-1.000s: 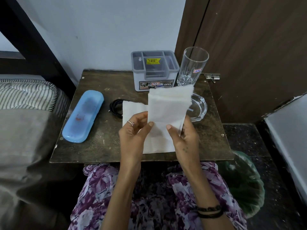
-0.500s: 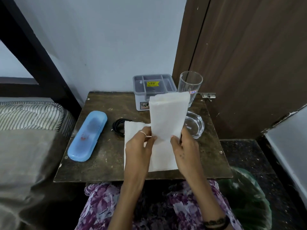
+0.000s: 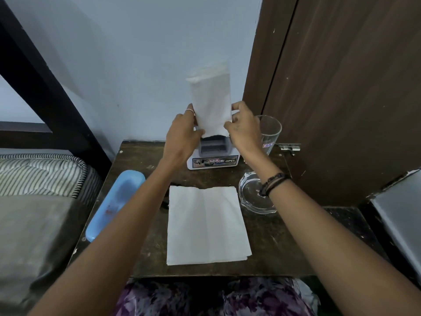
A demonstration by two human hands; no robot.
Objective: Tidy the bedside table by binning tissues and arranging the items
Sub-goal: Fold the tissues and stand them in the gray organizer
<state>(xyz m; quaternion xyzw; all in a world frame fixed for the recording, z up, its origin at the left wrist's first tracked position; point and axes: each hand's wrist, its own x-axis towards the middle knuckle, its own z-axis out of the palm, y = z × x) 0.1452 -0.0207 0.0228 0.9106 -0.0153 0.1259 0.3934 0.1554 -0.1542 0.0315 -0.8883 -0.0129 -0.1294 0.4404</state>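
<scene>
A folded white tissue stands upright above the grey organiser box at the back of the bedside table. My left hand pinches its left edge and my right hand pinches its right edge. The tissue's lower end is just over the box's top. Another white tissue lies flat in the middle of the table. A blue case lies at the left edge, partly under my left forearm.
A tall drinking glass stands right of the box, and a glass ashtray sits in front of it. A striped mattress lies left. A brown door rises at the right. A green bin shows below the table's right corner.
Both hands have carried the folded tissue away from me, from over the flat tissue up to above the organiser box. The flat tissue stays on the table.
</scene>
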